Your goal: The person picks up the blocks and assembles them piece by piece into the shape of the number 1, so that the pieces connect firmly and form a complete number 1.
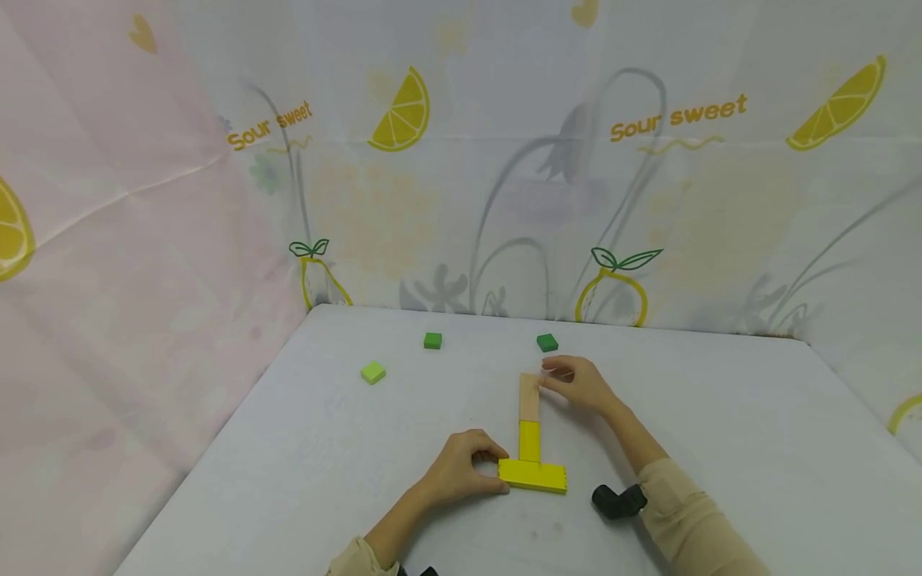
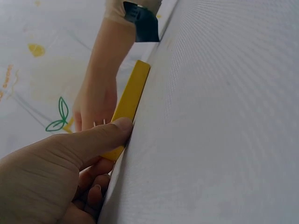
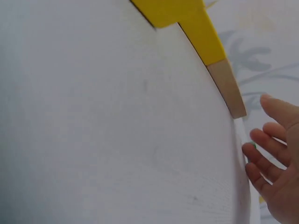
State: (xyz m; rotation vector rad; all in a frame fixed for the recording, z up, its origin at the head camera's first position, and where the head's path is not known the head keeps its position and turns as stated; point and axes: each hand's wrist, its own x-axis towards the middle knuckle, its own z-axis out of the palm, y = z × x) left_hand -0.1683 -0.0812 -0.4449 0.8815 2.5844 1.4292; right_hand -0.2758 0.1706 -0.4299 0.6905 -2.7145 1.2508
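Note:
A long yellow block (image 1: 532, 475) lies crosswise on the table. Behind it, a shorter yellow block (image 1: 529, 441) meets its middle, and a plain wooden block (image 1: 529, 398) continues that line away from me, making an upside-down T. My left hand (image 1: 465, 466) pinches the left end of the long yellow block, thumb on the near side; the left wrist view shows the thumb (image 2: 107, 135) pressed to its face. At the far end of the wooden block is my right hand (image 1: 579, 384), fingers loosely bent. In the right wrist view a gap separates those fingers (image 3: 268, 144) from the wood.
Toward the back of the white table (image 1: 302, 456) lie a light green block (image 1: 373, 373), a mid-green block (image 1: 433, 341) and a dark green block (image 1: 547, 342). A patterned cloth (image 1: 461, 200) hangs behind. Black devices (image 1: 619, 502) sit at the wrists.

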